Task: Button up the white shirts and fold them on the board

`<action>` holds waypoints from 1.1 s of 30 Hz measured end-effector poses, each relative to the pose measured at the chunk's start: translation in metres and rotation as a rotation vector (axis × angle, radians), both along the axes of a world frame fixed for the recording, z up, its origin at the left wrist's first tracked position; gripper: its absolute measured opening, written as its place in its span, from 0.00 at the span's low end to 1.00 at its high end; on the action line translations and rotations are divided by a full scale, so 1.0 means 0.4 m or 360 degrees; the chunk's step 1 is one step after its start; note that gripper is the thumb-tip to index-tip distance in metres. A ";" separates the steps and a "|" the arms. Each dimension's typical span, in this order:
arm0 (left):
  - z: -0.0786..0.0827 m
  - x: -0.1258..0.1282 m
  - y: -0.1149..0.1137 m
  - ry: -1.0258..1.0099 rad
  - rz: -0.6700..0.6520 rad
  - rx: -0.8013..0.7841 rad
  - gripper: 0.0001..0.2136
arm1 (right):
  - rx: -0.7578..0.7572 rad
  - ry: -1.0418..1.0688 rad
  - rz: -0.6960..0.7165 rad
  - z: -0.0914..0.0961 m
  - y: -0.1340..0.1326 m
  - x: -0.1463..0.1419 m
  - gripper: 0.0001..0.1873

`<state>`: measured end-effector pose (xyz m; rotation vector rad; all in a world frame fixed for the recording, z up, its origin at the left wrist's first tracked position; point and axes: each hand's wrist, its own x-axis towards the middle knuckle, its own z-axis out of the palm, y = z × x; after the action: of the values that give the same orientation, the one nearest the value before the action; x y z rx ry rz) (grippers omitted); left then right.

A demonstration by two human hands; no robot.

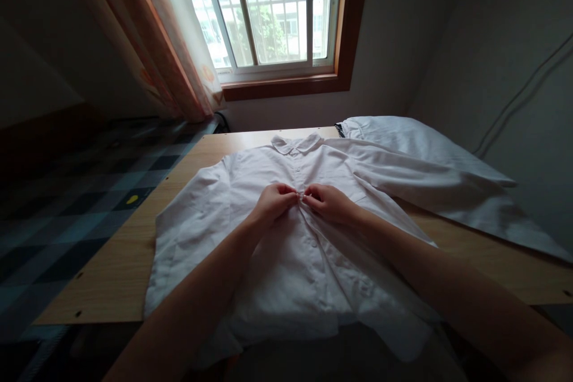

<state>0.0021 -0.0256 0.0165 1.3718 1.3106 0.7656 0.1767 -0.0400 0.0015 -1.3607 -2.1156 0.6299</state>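
Observation:
A white collared shirt lies spread face up, its collar toward the window and its lower hem hanging over the near edge. At mid-chest my left hand pinches one side of the front placket. Close against it, my right hand pinches the other side, fingertips almost meeting the left ones. Whatever sits between the fingertips is too small to make out. Above the hands the front edges lie together; below them the placket parts, with a button showing.
The shirt rests on a wooden board. Another white cloth lies at the back right. To the left is a checked bedspread. Behind the board are a window and an orange curtain; a cable runs along the right wall.

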 end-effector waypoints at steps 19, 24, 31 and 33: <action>-0.041 -0.013 0.036 0.0127 -0.0093 0.0373 0.19 | 0.0023 -0.0180 -0.0251 -0.010 0.007 -0.029 0.12; -0.043 -0.015 0.041 0.0282 -0.0124 0.0503 0.18 | -0.0004 -0.0008 -0.0183 -0.014 0.018 -0.020 0.12; -0.031 -0.013 0.034 0.0540 -0.0140 0.0649 0.17 | -0.0101 0.0136 -0.0146 -0.010 0.018 -0.019 0.12; -0.031 -0.013 0.033 0.0541 -0.0142 0.0649 0.16 | -0.0126 0.0159 -0.0148 -0.008 0.018 -0.019 0.12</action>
<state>-0.0031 -0.0122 0.0042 1.9412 1.3874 0.7902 0.1691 -0.0327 -0.0015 -1.4311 -1.9554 0.7345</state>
